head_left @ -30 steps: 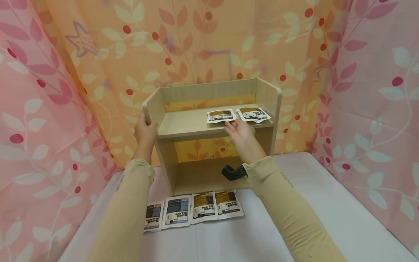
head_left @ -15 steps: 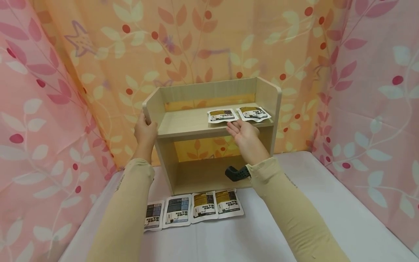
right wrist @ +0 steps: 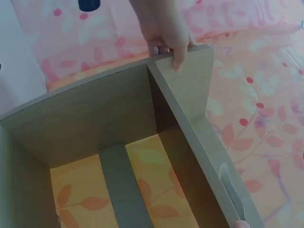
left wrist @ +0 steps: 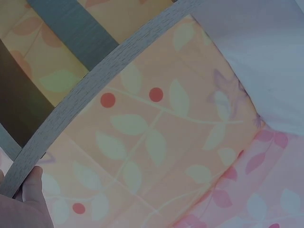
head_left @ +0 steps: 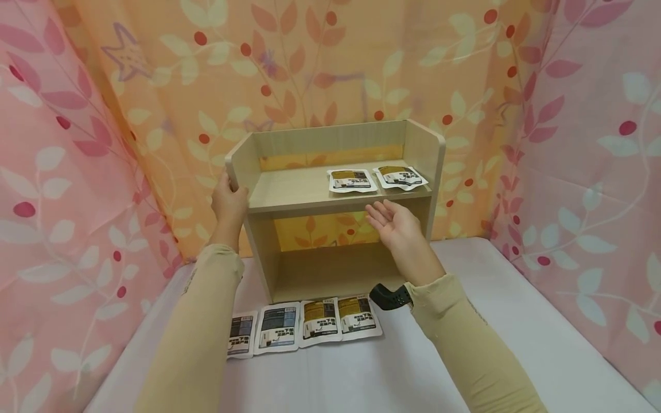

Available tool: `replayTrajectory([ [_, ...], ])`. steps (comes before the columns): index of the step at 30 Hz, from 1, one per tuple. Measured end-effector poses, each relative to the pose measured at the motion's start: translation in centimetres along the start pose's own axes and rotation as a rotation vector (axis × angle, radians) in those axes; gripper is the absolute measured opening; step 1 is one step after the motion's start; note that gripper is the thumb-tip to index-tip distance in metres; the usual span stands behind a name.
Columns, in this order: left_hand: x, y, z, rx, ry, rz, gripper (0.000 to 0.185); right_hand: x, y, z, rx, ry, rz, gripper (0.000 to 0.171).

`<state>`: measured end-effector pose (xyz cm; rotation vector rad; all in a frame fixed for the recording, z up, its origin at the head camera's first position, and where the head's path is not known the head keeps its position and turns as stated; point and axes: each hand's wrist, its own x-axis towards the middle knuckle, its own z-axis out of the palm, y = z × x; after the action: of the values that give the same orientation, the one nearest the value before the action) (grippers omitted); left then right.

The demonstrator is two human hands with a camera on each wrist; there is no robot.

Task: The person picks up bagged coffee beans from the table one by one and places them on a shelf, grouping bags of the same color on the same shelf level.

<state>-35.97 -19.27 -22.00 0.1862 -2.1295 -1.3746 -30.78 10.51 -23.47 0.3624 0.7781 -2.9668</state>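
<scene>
A light wood two-tier shelf (head_left: 289, 192) stands on the table. My left hand (head_left: 229, 203) grips its left side panel, thumb on the inner face; the left wrist view shows this hand (left wrist: 28, 202) at the panel's edge. Two white pouches with gold-and-black print lie on the upper board: a left pouch (head_left: 353, 181) and a right pouch (head_left: 401, 177) near the right side panel. Just below that board's front edge, my right hand (head_left: 403, 232) is held palm up with fingers extended, holding nothing. In the right wrist view one right fingertip (right wrist: 241, 224) shows near a pouch edge (right wrist: 232, 190).
In front of the shelf, several similar pouches lie in a row on the white table (head_left: 330, 384): a gold one (head_left: 358, 316), another gold one (head_left: 319, 321), and blue ones (head_left: 277, 327) partly behind the left sleeve. Floral curtains (head_left: 320, 69) enclose the back and sides.
My right hand has drawn back from the pouches, moving down and to the right. The left upper pouch shifted slightly right early on. My left hand keeps its grip on the panel.
</scene>
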Motion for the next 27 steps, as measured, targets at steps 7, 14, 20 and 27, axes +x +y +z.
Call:
replayTrajectory([
  [7,0.1,-0.1,-0.1,0.010,-0.003,-0.004,0.036,-0.4,0.4,-2.1,-0.034,-0.039,0.062,0.060],
  [14,0.0,-0.2,0.1,0.027,-0.001,-0.003,0.029,-1.0,1.0,-4.3,-0.058,-0.071,0.079,0.060],
  [20,0.0,-0.2,0.0,0.014,0.004,0.006,0.034,-1.4,1.4,-5.9,-0.106,-0.076,0.074,0.059],
  [27,-0.1,-0.2,0.0,0.008,0.003,0.006,0.036,-1.9,2.0,-7.5,-0.144,-0.079,0.065,0.058],
])
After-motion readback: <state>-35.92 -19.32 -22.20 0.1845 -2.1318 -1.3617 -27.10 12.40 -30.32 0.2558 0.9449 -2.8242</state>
